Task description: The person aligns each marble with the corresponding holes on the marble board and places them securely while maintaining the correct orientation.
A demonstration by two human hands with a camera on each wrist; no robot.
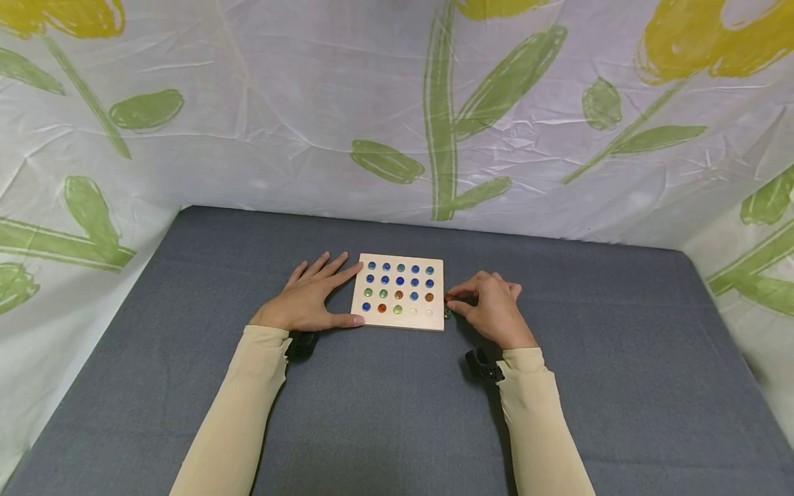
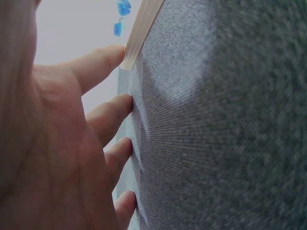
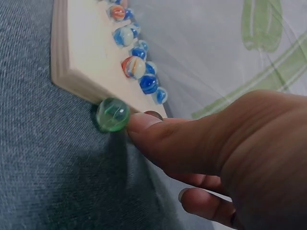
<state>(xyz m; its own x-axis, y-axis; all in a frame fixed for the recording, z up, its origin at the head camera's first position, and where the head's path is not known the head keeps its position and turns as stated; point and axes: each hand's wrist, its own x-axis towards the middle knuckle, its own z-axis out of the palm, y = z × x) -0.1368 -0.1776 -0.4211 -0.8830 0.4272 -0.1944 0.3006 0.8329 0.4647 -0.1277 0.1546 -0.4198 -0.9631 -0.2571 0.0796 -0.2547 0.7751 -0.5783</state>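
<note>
A pale wooden board [image 1: 437,322] lies on the cloth with several glass marbles [image 1: 400,281] in rows of hollows. Two hollows at its near right corner hold no marble. My left hand [image 1: 310,296] is spread flat at the board's left side, thumb and index fingertip touching that edge. At the right edge, my right hand [image 1: 493,308] pinches a reddish marble [image 1: 449,297] between thumb and fingers; in the right wrist view the thumb mostly hides it. A clear green marble [image 3: 113,115] rests on the cloth against the board's side, next to the thumb tip.
Dark grey-blue cloth [image 1: 384,413] covers the table. Behind and at the sides hangs a white curtain [image 1: 298,103] printed with green leaves and yellow flowers. A black wrist camera [image 1: 484,365] sits under the right wrist, another [image 1: 302,346] under the left.
</note>
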